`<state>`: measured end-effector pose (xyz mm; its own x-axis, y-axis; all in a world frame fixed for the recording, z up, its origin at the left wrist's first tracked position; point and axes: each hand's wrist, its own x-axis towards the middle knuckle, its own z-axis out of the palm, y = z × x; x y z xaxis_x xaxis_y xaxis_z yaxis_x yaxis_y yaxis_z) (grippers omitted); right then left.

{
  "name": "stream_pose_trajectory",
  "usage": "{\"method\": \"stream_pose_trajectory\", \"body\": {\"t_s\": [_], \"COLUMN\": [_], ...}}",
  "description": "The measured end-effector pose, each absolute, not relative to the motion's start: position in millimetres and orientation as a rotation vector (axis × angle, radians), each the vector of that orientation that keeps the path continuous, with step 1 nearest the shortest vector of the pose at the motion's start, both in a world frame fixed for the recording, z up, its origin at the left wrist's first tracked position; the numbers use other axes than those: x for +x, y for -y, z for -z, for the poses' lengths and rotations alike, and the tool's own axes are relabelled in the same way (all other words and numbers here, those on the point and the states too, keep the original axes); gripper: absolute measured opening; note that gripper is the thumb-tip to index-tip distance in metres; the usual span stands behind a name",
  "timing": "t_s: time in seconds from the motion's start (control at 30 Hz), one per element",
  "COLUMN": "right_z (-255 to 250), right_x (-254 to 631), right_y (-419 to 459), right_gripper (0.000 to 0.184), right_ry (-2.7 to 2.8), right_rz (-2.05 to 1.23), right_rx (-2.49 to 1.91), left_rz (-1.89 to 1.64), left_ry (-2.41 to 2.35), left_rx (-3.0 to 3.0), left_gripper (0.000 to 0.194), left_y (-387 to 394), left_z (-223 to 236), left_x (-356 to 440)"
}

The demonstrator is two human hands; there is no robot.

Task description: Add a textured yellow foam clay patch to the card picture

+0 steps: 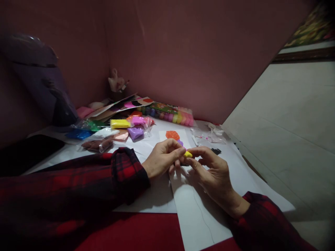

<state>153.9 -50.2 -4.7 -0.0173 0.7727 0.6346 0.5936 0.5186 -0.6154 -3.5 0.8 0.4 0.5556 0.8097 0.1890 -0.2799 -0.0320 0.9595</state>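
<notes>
Plaid sleeves, 2 hands pinching yellow lump, white paper over red cloth, pink wall

Both hands together, fingers bent.

Bare hands x2: left hand, right hand. Small yellow soft lump x1. Plastic-wrapped flat packets: yellow x1, purple x1, blue x1.

Two hands, left and right, pinching yellow clay, white paper beneath
</notes>
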Motion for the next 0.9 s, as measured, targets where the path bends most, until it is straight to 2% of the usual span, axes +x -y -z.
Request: {"method": "stream_pose_trajectory", "body": {"t_s": [0.07,0.23,0.43,0.6,0.73,0.9], "right_z": [4.9,6.2,5.1,5.3,7.3,5.1], "right_x": [154.5,155.4,154.1,153.5,153.2,149.8], "right_y": [50.3,52.0,51.1,50.2,51.4,50.8], "right_gripper": [0.004,0.013,0.007,0.022,0.033,0.038], "right_ry": [1.724,1.718,1.716,1.714,1.588,1.399], "right_rz": [-0.208,-0.215,-0.211,-0.235,-0.467,-0.763], "right_rx": [-1.167,-1.128,-1.154,-1.125,-1.137,-1.068], "left_rz": [-0.924,-0.917,-0.898,-0.900,-1.029,-1.247], "left_ry": [-0.510,-0.570,-0.536,-0.575,-0.599,-0.563], "left_rx": [1.345,1.353,1.335,1.346,1.336,1.482], "left_gripper": [0.034,0.028,0.025,0.023,0.020,0.014], "left_y": [-1.2,-2.2,-2.0,-1.8,-1.9,-0.3], "left_z": [-0.4,-0.7,-0.3,-0.9,-0.4,1.8], "left_x": [-3.7,-3.5,-4.1,-4.7,-2.7,-1.1]}}
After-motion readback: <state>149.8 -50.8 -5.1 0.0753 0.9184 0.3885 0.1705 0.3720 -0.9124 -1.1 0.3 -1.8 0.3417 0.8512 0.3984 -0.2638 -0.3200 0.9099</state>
